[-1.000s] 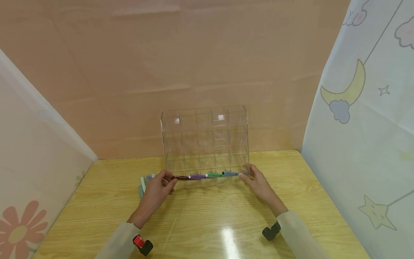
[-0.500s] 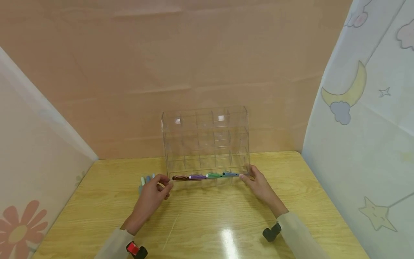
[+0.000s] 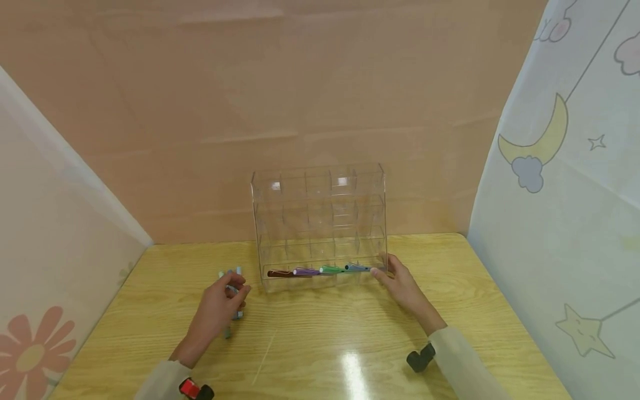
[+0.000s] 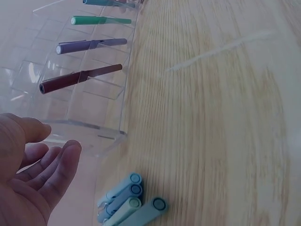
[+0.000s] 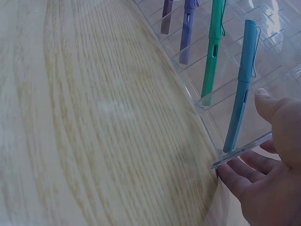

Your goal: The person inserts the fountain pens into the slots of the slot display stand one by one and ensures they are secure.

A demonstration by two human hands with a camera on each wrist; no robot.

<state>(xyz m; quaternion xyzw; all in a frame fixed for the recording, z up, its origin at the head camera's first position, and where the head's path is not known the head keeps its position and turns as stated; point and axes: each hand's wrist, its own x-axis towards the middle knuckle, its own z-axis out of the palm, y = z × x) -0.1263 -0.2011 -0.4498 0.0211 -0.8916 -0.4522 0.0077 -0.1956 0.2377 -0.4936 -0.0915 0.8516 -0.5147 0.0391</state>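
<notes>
A clear plastic pen rack (image 3: 320,193) with tiered compartments stands upright on the table. Along its lowest tier lie a brown pen (image 3: 280,274), a purple pen (image 3: 306,272), a green pen (image 3: 330,270) and a blue pen (image 3: 356,268). My right hand (image 3: 402,289) grips the rack's right side, thumb inside and fingers outside the wall, close to the blue pen. Left of the rack, my left hand (image 3: 214,305) hovers with loosely bent fingers, holding nothing. It partly covers several loose pens in the head view; the left wrist view shows their pale blue and green ends (image 4: 134,203).
The wooden table (image 3: 320,344) ends at an orange-tan backdrop (image 3: 320,83). Patterned white sheets rise on the left (image 3: 60,194) and right (image 3: 565,233).
My left hand has let go of the brown pen, which now lies in the rack, and has moved left over the loose pens. My right hand stays on the rack.
</notes>
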